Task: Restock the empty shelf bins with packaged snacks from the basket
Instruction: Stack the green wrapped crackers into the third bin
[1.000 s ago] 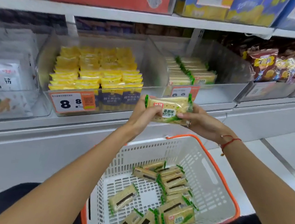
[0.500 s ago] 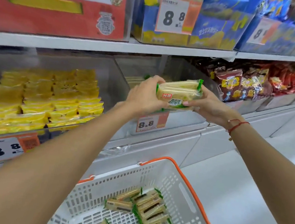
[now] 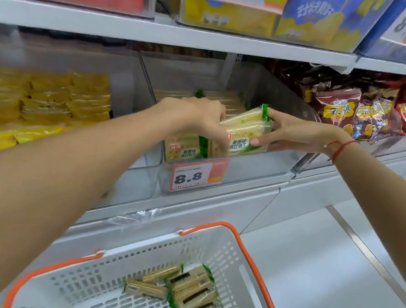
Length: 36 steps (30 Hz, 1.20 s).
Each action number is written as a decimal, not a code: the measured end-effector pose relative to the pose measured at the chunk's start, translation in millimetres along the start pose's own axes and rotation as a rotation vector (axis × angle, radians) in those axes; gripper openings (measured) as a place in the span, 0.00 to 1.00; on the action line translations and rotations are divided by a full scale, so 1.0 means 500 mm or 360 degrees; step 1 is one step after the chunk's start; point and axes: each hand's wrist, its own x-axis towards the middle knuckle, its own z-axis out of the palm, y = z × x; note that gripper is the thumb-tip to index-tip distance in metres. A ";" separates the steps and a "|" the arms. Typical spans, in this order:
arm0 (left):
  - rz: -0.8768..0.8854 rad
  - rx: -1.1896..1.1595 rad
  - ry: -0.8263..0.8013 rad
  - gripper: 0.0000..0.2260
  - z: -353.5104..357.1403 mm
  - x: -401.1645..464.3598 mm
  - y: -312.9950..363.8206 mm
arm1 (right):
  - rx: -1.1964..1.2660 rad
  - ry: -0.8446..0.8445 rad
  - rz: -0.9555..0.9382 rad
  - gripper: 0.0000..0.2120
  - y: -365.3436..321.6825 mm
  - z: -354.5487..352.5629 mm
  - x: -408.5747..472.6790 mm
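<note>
Both hands hold a small stack of green-and-cream cracker packs (image 3: 244, 129) inside the clear shelf bin (image 3: 259, 168) with the 8.8 price tag. My left hand (image 3: 199, 116) grips the stack's left end from above. My right hand (image 3: 294, 133) pinches its right end, thumb under, fingers on top. More of the same packs (image 3: 184, 147) stand at the bin's front left, and others lie further back. Below, the white basket (image 3: 252, 282) with orange rim holds several more cracker packs (image 3: 192, 293).
A neighbouring clear bin on the left is full of yellow packs (image 3: 44, 101). Red-brown snack bags (image 3: 355, 113) fill the bin on the right. The upper shelf (image 3: 185, 35) carries red and blue boxes close overhead. White floor lies at the right.
The hands carried the cracker stack from above the basket up and forward into the clear bin. The view has moved closer to the shelf.
</note>
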 end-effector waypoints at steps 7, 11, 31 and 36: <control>-0.0237 0.0692 -0.0429 0.35 0.004 0.011 -0.033 | -0.0555 -0.0343 0.0378 0.29 -0.049 0.076 0.078; -0.0247 0.0835 -0.0522 0.29 0.029 0.003 -0.038 | -0.0698 -0.0386 0.0410 0.25 -0.075 0.102 0.085; -0.0107 0.0814 -0.0329 0.12 0.011 -0.055 -0.038 | -0.1181 0.0301 0.0280 0.20 -0.057 0.144 0.096; -0.0175 0.0897 -0.0295 0.13 0.018 -0.066 -0.013 | -0.0926 0.0447 0.0252 0.18 -0.041 0.162 0.097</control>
